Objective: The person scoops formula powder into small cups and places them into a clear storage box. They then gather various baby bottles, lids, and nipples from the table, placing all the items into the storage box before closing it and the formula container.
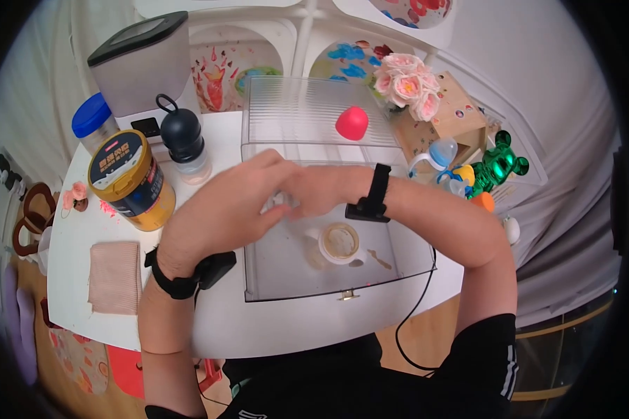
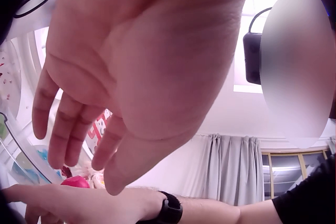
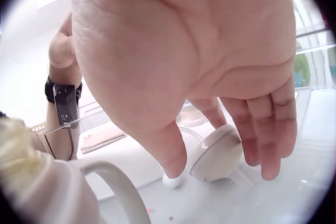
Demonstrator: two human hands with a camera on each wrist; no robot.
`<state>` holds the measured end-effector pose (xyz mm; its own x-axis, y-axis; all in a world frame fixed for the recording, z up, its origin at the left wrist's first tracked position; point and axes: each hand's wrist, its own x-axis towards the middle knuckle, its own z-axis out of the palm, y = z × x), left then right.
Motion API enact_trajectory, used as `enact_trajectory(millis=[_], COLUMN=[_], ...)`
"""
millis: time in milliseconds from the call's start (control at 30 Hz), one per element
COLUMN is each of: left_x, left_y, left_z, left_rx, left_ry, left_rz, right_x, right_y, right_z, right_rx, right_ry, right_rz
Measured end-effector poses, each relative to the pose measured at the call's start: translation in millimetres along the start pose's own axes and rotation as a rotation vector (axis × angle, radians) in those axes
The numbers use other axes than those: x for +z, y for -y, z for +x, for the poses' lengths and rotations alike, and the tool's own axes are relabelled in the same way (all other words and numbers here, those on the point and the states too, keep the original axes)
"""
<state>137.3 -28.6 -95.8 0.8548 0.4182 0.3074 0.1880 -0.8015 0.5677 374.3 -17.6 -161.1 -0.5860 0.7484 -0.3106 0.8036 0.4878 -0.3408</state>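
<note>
Both hands are close together over the clear plastic box (image 1: pixel 307 281). The left hand (image 1: pixel 234 199) appears empty in the left wrist view, its palm (image 2: pixel 142 61) facing the camera and its fingers loosely extended. Partly overlapped by it in the head view is the right hand (image 1: pixel 321 188). In the right wrist view the right hand (image 3: pixel 205 61) hangs with long, loose fingers around a white funnel-shaped piece (image 3: pixel 216 155); firm contact cannot be made out. Nearer the box's front stands a white cup (image 1: pixel 340 242) with beige contents, a small spoon (image 1: pixel 379 259) lying beside it.
A yellow tub (image 1: pixel 136 181), a dark-topped bottle (image 1: pixel 182 136) and a grey appliance (image 1: pixel 143 77) stand left. Below the tub lies a pink cloth (image 1: pixel 114 278). A pink egg-shaped piece (image 1: pixel 352 123) sits at the back; a green bear figure (image 1: pixel 496 166) is right.
</note>
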Motion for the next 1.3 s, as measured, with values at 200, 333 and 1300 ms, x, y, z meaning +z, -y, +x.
enact_trajectory(millis=[200,333,1300], left_x=[3.2,3.8,47.1], left_y=[-7.7,-13.1,-22.1], left_z=[1.2,3.2,35.8], left_rx=[0.075,0.119,0.092], left_ry=[0.106,0.065,0.606], left_rz=[-0.008,0.002,0.132], right_x=[41.3,47.8,-64.8], right_y=[-35.2,-38.2,71.6], right_z=[26.3,24.4,-205.0], right_rx=[-0.131,-0.149,0.376], right_ry=[-0.054,-0.155,-0.845], right_rz=[0.141,0.239,0.215])
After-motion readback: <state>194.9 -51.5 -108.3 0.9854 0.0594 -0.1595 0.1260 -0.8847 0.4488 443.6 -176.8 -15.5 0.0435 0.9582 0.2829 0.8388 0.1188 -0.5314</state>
